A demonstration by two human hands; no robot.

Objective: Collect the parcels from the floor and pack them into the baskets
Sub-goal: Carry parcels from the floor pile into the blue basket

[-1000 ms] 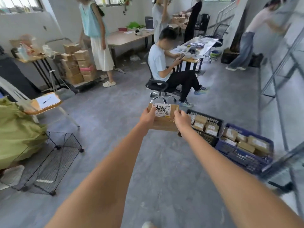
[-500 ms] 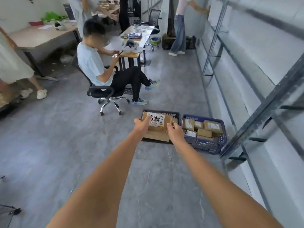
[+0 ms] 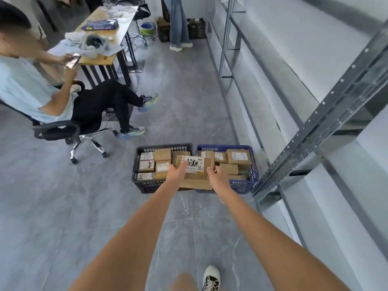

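Item: one brown cardboard parcel (image 3: pixel 194 172), flat and oblong, bearing a white shipping label with black handwriting and a barcode. We hold it out in front, our left hand (image 3: pixel 176 172) gripping its left edge and our right hand (image 3: pixel 216 175) its right edge, fingers wrapped around it. It hangs above the seam between the black basket (image 3: pixel 147 183), left, and the blue basket (image 3: pixel 241 184), right, both stocked with similar brown parcels.

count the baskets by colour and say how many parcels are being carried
black basket: 1
blue basket: 1
parcel being carried: 1, held between the left hand and the right hand
total: 3
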